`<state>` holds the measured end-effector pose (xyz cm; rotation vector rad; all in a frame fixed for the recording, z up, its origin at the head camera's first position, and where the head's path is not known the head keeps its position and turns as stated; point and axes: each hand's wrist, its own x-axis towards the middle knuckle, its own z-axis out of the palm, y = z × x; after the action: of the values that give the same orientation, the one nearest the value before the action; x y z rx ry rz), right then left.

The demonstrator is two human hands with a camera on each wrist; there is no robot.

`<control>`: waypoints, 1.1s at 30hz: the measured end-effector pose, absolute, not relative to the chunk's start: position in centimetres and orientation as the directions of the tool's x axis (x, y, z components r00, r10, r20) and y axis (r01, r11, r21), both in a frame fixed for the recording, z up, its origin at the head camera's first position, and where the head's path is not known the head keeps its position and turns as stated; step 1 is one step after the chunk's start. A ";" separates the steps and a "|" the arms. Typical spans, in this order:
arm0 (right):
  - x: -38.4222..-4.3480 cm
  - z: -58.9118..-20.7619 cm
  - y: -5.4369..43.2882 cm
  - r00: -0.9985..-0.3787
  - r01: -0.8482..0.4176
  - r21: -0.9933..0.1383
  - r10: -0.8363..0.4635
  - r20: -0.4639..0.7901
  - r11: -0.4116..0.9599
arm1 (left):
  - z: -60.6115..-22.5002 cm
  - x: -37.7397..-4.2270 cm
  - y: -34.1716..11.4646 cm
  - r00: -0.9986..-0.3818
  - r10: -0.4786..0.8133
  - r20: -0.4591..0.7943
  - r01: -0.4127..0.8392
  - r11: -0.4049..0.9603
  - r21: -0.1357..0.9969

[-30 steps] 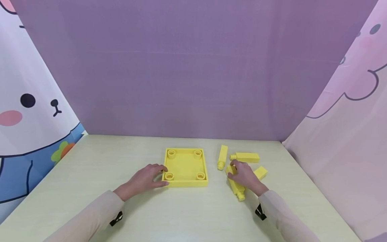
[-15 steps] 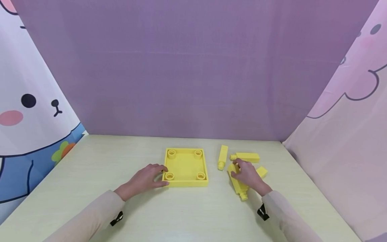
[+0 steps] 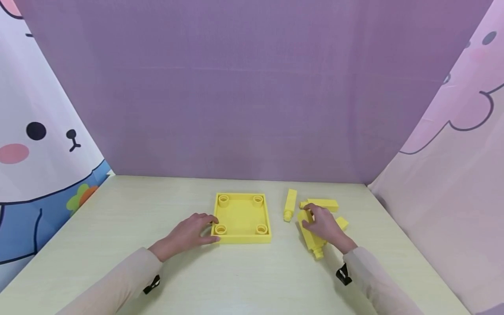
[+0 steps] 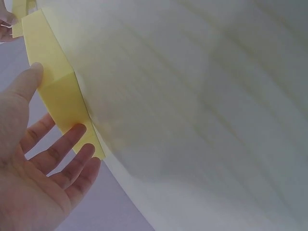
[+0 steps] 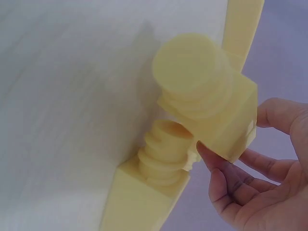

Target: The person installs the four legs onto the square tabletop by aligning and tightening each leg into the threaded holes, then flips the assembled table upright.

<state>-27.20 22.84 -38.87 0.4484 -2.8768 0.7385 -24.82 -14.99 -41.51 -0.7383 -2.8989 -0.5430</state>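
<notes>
A yellow square panel (image 3: 241,214) with a raised rim and a round socket in each corner lies on the table. My left hand (image 3: 188,232) holds its near left corner, thumb (image 4: 32,79) on one face and fingers (image 4: 72,137) along the edge. In my right hand (image 3: 324,225) is a yellow square leg (image 3: 310,234) with a threaded end (image 5: 190,67), pinched between thumb and fingers. The threaded end points toward me. Right under it another threaded leg (image 3: 343,223) is partly hidden by the hand.
Two more yellow legs lie behind the right hand: an upright-pointing one (image 3: 290,203) nearer the panel and a sideways one (image 3: 323,204). A purple cloth (image 3: 252,96) stands at the table's (image 3: 236,280) far edge, with printed cloths at both sides.
My right hand has moved a little to the right and away from me, with the held leg shifting along. My left hand and the panel stay put.
</notes>
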 end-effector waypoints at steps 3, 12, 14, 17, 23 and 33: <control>-27.2 -38.5 22.8 -0.943 -0.327 -0.440 -0.255 0.216 0.837 | -41.4 -24.8 -15.0 -0.878 0.443 0.183 0.479 0.819 0.316; -27.5 -37.4 23.1 -0.942 -0.325 -0.437 -0.248 0.224 0.839 | -41.4 -24.7 -15.0 -0.879 0.442 0.180 0.477 0.820 0.316; -27.6 -37.2 23.2 -0.941 -0.329 -0.438 -0.252 0.226 0.836 | -41.5 -24.7 -15.0 -0.878 0.443 0.181 0.479 0.819 0.315; -27.7 -36.9 23.3 -0.938 -0.337 -0.449 -0.255 0.234 0.828 | -41.5 -24.7 -15.0 -0.876 0.445 0.184 0.482 0.819 0.312; -27.6 -36.1 23.1 -0.915 -0.392 -0.474 -0.283 0.287 0.788 | -41.4 -24.6 -14.9 -0.878 0.444 0.179 0.479 0.822 0.308; -28.2 -35.8 23.1 -0.926 -0.361 -0.517 -0.232 0.298 0.776 | -41.4 -24.6 -14.9 -0.874 0.448 0.188 0.486 0.818 0.308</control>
<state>-28.24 23.06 -35.83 0.4660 -2.7521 0.8671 -24.55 -14.92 -41.44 -0.7456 -2.8930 -0.5333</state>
